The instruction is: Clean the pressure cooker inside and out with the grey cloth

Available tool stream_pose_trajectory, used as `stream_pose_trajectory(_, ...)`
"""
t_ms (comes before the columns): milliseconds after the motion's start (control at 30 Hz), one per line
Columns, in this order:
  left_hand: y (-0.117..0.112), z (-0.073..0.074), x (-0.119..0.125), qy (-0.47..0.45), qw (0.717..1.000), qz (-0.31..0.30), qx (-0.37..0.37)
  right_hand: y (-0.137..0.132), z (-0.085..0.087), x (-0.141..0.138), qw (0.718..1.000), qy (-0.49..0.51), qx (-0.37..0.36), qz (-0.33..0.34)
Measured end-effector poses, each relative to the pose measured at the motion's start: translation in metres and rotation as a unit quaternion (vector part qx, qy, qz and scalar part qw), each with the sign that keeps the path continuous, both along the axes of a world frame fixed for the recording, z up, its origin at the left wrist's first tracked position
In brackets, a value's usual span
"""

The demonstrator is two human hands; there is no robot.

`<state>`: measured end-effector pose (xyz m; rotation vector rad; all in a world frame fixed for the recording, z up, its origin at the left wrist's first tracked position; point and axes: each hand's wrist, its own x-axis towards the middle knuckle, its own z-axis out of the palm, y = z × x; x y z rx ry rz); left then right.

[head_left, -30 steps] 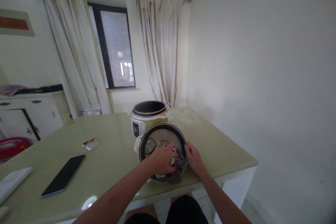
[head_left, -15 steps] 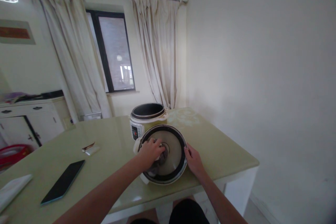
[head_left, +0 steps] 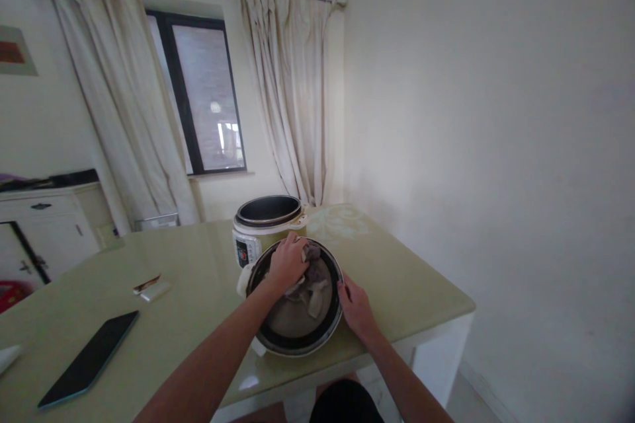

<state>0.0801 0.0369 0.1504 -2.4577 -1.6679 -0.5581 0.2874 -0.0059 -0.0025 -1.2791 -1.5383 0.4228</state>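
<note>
A round pressure cooker lid (head_left: pixel 296 324) is tilted up at the table's near side, its inner face with a black sealing ring toward me. My left hand (head_left: pixel 288 263) is closed on a crumpled greyish cloth (head_left: pixel 313 269), pressed against the upper part of that inner face. Part of the cloth hangs loose below the fingers. At the lid's right rim, my right hand (head_left: pixel 356 305) grips the edge, thumb on the near side. Just behind stands the white electric pressure cooker (head_left: pixel 247 244), lidless, its dark round opening facing up.
A dark tablet-like device (head_left: pixel 92 357) lies on the pale green table (head_left: pixel 183 317) at left. Beyond it are a small white packet (head_left: pixel 155 291) and a thin brown strip (head_left: pixel 147 283). A bare wall (head_left: pixel 446 145) rises at the right; a white cabinet (head_left: pixel 54 225) stands far left.
My left hand has moved the cloth from the lid's middle left to its upper part, and more cloth shows. The right hand keeps its grip on the rim. The view has shifted slightly right.
</note>
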Motion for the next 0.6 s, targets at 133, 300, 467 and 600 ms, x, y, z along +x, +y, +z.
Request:
stream_pose_trajectory(133, -0.008, -0.013, 0.021, -0.089, 0.994, -0.052, -0.017, -0.003, 0.002, 0.001, 1.000, 0.002, -0.008, 0.018)
stream_pose_trajectory(300, -0.019, -0.024, 0.031, -0.105, 0.986, -0.116, -0.058, -0.006, 0.007, 0.000, 0.999, 0.016, -0.028, 0.030)
stream_pose_trajectory(467, -0.030, -0.029, 0.025, -0.042, 0.975, -0.191, -0.101, -0.001, 0.011, -0.002, 0.990, 0.115, 0.008, 0.078)
stream_pose_trajectory(600, -0.040, -0.034, 0.022, 0.060, 0.962, -0.239, -0.113, 0.005, 0.007, 0.000, 0.986, 0.152, -0.007, 0.070)
